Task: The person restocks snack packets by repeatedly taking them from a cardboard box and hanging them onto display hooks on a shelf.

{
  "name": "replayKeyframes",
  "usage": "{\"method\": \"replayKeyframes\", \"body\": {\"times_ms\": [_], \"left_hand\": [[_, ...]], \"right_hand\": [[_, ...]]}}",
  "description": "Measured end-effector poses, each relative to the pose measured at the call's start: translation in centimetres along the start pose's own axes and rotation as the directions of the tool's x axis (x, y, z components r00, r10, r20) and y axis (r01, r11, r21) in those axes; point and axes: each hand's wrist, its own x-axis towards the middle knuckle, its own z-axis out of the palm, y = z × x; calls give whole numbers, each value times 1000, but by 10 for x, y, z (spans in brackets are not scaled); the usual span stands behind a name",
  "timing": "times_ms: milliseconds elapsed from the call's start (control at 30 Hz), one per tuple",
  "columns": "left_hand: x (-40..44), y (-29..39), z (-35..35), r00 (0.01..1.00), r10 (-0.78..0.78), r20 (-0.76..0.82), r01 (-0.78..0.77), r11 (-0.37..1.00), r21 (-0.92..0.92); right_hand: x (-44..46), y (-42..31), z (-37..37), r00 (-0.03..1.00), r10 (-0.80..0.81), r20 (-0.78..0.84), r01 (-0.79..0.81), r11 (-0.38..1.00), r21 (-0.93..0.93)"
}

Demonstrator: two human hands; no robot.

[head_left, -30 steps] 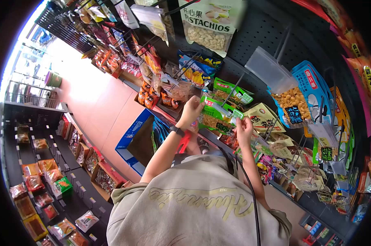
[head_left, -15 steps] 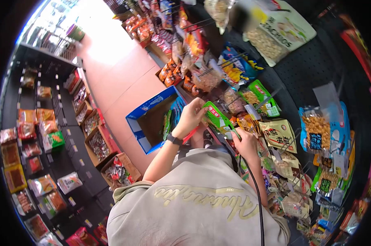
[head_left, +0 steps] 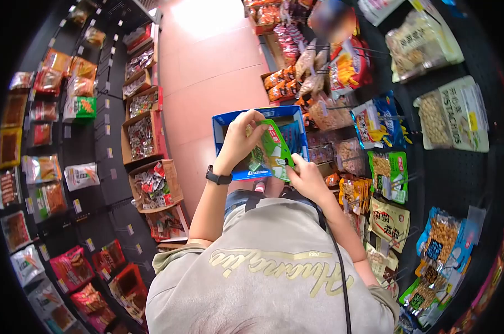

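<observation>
On my far left, a white packet (head_left: 82, 175) lies on a dark rack (head_left: 107, 214), its print too small for me to read. Over the blue box (head_left: 251, 175), I have the left hand (head_left: 244, 139) pinching the upper edge of a green packet (head_left: 276, 147) whose red label bears pale characters I can't make out. Below, the shirt (head_left: 263, 295) carries upside-down script. The right hand (head_left: 307, 177) pinches the packet's lower right corner. Rightward, a cream pouch (head_left: 390, 222) shows large dark Chinese characters; farther over, another pouch (head_left: 452, 117) reads "PISTACHIOS" beside "开心果".
</observation>
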Motion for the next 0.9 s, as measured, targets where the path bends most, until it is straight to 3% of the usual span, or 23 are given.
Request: {"method": "replayKeyframes", "body": {"times_ms": [33,67,100,167,200,233,300,367,400,500,533,633,667,767,800,833,867,900], "left_hand": [[-2,-12,-3,999,-33,0,33,999,5],[-4,-26,-5,998,-67,2,67,998,10],[-6,-40,-6,995,-99,7,99,995,14],[-10,-65,-4,986,-164,22,165,985,-43],[-10,-73,-5,977,-210,45,209,978,18],[-12,-81,-5,964,-257,68,251,965,79],[-19,-115,2,961,-270,65,261,959,112],[-30,-126,11,938,-345,33,341,936,84],[-37,-131,17,932,-361,44,349,921,174],[-58,-138,37,774,-631,42,596,750,288],[-61,-140,40,775,-630,35,586,739,332],[-62,-147,51,759,-650,8,586,689,426],[-63,-156,54,784,-620,14,550,706,447],[-65,-181,60,829,-557,50,465,738,489],[-64,-185,59,828,-555,73,453,742,494],[-63,-188,58,828,-553,96,441,746,499],[-68,-196,62,868,-495,37,417,768,486],[-68,-197,62,868,-496,33,423,771,476]], "right_hand": [[12,7,16,999,6,49,-8,998,56],[24,24,38,995,-96,35,91,988,125],[35,19,46,988,-35,147,21,995,99],[55,39,82,978,-91,190,51,977,206],[62,39,91,973,-65,224,17,977,211],[69,49,107,975,-126,185,85,973,214],[78,65,135,977,-44,208,-16,959,282],[86,74,156,971,45,233,-90,978,189],[90,75,163,966,89,242,-126,982,142],[101,68,184,908,310,281,-365,915,170],[104,77,194,937,217,273,-270,947,174],[114,85,201,923,191,334,-203,979,-1],[116,90,206,950,171,261,-178,984,1],[126,100,196,844,155,513,-299,931,210],[127,84,176,767,301,567,-536,786,307],[131,78,162,743,396,539,-611,729,307],[128,85,154,773,450,447,-595,760,263],[128,87,153,921,381,76,-386,920,65]]}}
